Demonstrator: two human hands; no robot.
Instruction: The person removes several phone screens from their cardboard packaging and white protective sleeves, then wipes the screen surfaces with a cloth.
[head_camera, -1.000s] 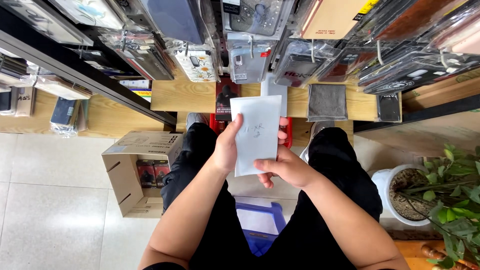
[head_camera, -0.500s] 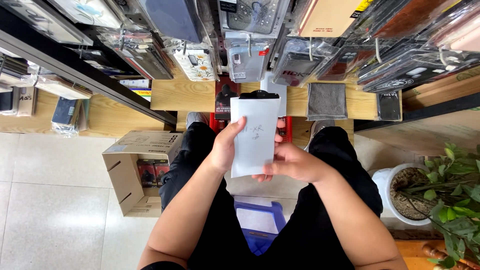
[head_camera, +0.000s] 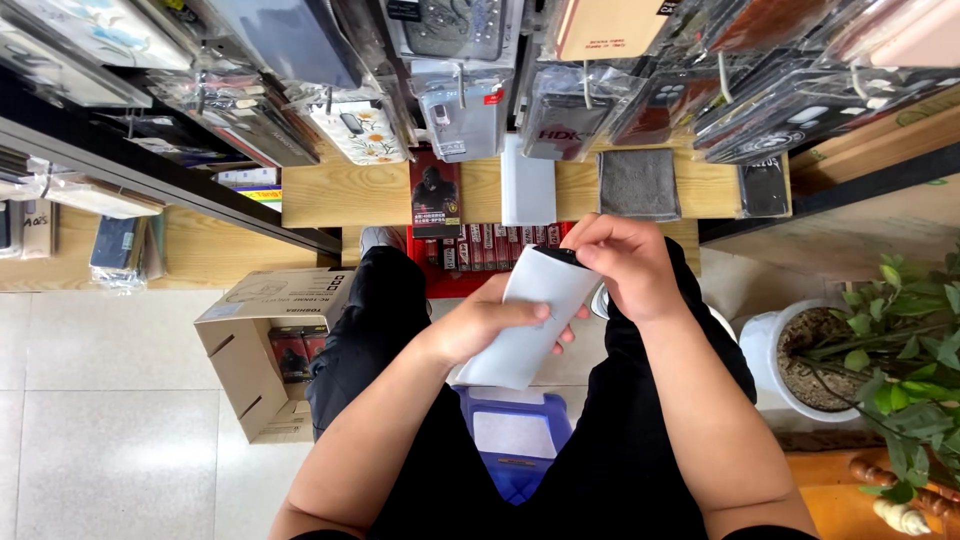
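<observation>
1. Shop setting: pale tiled floor (head_camera: 110, 420) below, wooden shelf (head_camera: 350, 195) ahead, rows of packaged phone cases (head_camera: 460, 105) hanging from hooks above it.
2. Left hand (head_camera: 480, 325): grasping a white flat sleeve-type package (head_camera: 530, 325) from its left edge, thumb across the face, fingers curled behind. The package sits in front of the lap, between the knees, tilted with its top end leaning to the right.
3. Right hand (head_camera: 625, 265): fingers pinched at the package's top end, on a dark item (head_camera: 562, 256) just showing at the opening. Too little shows to say what kind of item it is.
4. Change noted: half a second ago the package was held upright and higher, the dark edge standing along the top; now it is lowered and slanted, and the right hand has shifted from the lower right side up to the top end. Judgement: work has moved from holding and looking to handling the contents at the opening.
5. Under the hands: black trousers (head_camera: 400, 330), blue plastic stool (head_camera: 515, 440) between the legs.
6. Further out: open cardboard box (head_camera: 265, 350) on the floor to the left; white pot with a green plant (head_camera: 880, 350) to the right; grey cloth (head_camera: 640, 185) and white flat box (head_camera: 528, 180) on the shelf.
</observation>
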